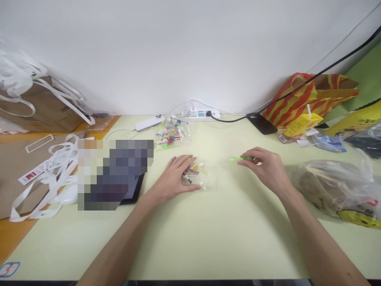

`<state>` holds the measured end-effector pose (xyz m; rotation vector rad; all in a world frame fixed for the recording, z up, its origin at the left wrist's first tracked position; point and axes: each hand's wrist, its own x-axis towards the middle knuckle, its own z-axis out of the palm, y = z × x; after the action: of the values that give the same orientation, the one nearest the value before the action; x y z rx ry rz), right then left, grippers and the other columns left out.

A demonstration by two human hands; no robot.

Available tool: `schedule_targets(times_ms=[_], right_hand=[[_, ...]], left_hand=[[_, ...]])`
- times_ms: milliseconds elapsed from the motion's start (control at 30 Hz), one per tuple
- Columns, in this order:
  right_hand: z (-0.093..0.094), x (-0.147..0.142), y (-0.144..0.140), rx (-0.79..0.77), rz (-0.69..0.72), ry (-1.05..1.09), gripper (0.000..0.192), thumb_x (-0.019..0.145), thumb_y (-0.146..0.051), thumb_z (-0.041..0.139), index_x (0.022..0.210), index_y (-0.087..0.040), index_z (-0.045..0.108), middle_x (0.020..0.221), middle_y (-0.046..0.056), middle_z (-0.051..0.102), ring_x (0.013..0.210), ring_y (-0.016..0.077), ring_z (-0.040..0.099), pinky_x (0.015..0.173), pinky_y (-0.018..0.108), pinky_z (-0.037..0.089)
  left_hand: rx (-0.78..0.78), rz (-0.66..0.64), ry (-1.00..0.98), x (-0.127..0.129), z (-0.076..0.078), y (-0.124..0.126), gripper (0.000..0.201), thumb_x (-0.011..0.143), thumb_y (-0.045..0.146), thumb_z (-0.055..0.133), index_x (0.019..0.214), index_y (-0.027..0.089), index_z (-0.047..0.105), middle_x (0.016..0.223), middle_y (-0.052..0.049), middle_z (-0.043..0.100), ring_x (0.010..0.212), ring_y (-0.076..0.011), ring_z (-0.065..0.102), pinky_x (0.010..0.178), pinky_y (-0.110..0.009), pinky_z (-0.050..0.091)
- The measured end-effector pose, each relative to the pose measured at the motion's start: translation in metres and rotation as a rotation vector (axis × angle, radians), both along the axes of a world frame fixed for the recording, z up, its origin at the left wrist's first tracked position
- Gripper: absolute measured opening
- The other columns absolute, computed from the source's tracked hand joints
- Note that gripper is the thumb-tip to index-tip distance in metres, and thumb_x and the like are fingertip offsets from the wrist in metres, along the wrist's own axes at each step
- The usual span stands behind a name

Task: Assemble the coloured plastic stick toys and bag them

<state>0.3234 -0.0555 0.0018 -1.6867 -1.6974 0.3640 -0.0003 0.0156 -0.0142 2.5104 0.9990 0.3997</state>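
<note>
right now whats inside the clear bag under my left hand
Through the clear bag show small red, blue and yellow pieces, too small to identify. The left hand rests on its left part and hides whatever lies beneath the fingers.

Single view, head-mounted. The camera sits above the near edge of the counter [190,238] and looks forward and down across it toward the white wall [190,51] at the far side. Both forearms enter from the bottom corners, close to the lens. Wide-angle: the counter's far edge bows and the sides spread. No second view is supplied.
</note>
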Motion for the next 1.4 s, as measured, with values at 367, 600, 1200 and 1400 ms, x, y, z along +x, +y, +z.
schedule_targets(times_ms=[367,600,1200,1400], right_hand=[[0.000,0.012,-0.002,-0.277,0.245,-0.076,0.030,0.090,-0.050,0.064,0.105,-0.027,0.075,0.112,0.007,0.071,0.082,0.0221,0.064,0.074,0.035,0.050],[-0.007,0.032,0.000,-0.399,0.267,-0.177,0.013,0.086,-0.035,0.065,0.085,-0.024,0.072,0.095,0.004,0.068,0.080,0.0204,0.062,0.074,0.034,0.049],[-0.009,0.027,0.000,-0.453,0.288,-0.188,0.010,0.083,-0.023,0.055,0.080,-0.022,0.064,0.088,0.005,0.066,0.075,0.0194,0.059,0.068,0.031,0.046],[-0.006,0.024,-0.001,-0.436,0.311,-0.184,0.014,0.080,-0.015,0.049,0.072,-0.022,0.058,0.086,0.004,0.065,0.075,0.0188,0.057,0.068,0.030,0.044]], left_hand=[[0.044,-0.055,0.003,0.000,-0.006,0.004,0.097,0.071,0.065,0.079,0.151,0.028,0.040,0.151,-0.010,0.049,0.142,-0.0339,0.041,0.122,-0.053,0.024],[0.083,-0.003,-0.021,0.003,-0.009,0.003,0.097,0.073,0.066,0.077,0.152,0.027,0.037,0.141,-0.011,0.054,0.132,-0.0328,0.046,0.119,-0.052,0.027],[0.055,0.044,-0.027,0.002,-0.009,0.001,0.102,0.072,0.058,0.081,0.156,0.031,0.030,0.143,-0.010,0.051,0.132,-0.0344,0.044,0.115,-0.050,0.032],[0.056,0.059,-0.005,0.002,-0.006,0.000,0.101,0.073,0.059,0.079,0.156,0.029,0.029,0.140,-0.009,0.053,0.130,-0.0333,0.045,0.114,-0.048,0.034]])
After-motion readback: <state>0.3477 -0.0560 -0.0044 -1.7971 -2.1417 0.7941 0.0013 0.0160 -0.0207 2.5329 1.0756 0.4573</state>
